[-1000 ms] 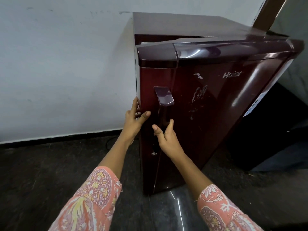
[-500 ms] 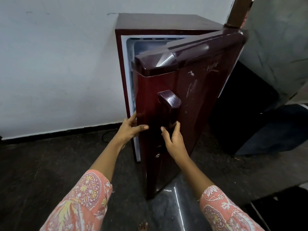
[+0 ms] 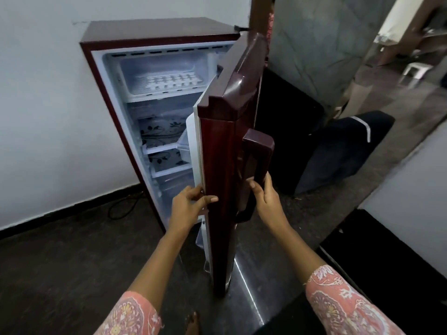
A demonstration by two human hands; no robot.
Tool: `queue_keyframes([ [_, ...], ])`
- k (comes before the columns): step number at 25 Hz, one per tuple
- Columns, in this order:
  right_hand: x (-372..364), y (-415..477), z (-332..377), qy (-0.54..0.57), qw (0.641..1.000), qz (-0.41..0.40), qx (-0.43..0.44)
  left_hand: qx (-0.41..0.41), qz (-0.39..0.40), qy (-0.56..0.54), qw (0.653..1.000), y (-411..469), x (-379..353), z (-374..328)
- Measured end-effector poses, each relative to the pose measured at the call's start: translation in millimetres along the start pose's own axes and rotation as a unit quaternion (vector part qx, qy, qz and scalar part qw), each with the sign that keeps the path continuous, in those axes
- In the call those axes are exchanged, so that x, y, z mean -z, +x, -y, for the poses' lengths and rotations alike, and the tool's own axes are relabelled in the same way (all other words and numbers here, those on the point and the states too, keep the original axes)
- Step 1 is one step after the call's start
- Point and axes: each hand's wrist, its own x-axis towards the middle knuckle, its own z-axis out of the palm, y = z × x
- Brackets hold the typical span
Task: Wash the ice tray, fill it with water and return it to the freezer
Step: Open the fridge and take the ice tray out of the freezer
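Maroon fridge door (image 3: 217, 151) is held open.
It is gripped at its edge by the left hand (image 3: 187, 206), its handle (image 3: 257, 151) by the right hand (image 3: 268, 199); a white ice tray (image 3: 173, 82) is seen far inside.

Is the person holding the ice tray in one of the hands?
No, the ice tray lies in the freezer compartment, while the left hand holds the door's edge and the right hand holds the door handle.

The ice tray (image 3: 171, 82) lies in the freezer compartment (image 3: 125, 76) (top), behind the door (image 3: 217, 151).
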Motion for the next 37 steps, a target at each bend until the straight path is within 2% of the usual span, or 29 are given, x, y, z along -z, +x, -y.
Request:
queue_keyframes([
  [5, 44, -13, -8, -0.032, 0.995, -0.09, -0.038, -0.099, -0.033, 0.098, 0.99, -15, -64, -5],
  [9, 67, -28, -22, -0.08, 0.984, -0.141, -0.074, -0.15, -0.043, 0.133, 0.979, -24, -109, -6],
  [13, 80, -43, -32, -0.103, 0.979, -0.171, -0.045, -0.181, 0.001, 0.195, 0.964, -34, -145, -1],
  [18, 93, -54, -49, -0.205, 0.967, -0.149, 0.006, -0.204, 0.055, 0.23, 0.95, -43, -176, 0],
  [20, 98, -56, -52, -0.222, 0.962, -0.159, 0.0, -0.244, 0.015, 0.279, 0.929, -47, -185, -1],
  [24, 110, -59, -54, -0.293, 0.935, -0.196, 0.03, -0.273, -0.103, 0.359, 0.886, -41, -189, -11],
  [28, 119, -55, -55, -0.343, 0.916, -0.209, 0.026, -0.301, -0.114, 0.411, 0.853, -21, -189, -20],
  [37, 131, -46, -61, -0.328, 0.919, -0.221, -0.006, -0.341, -0.123, 0.468, 0.806, -9, -208, -26],
])
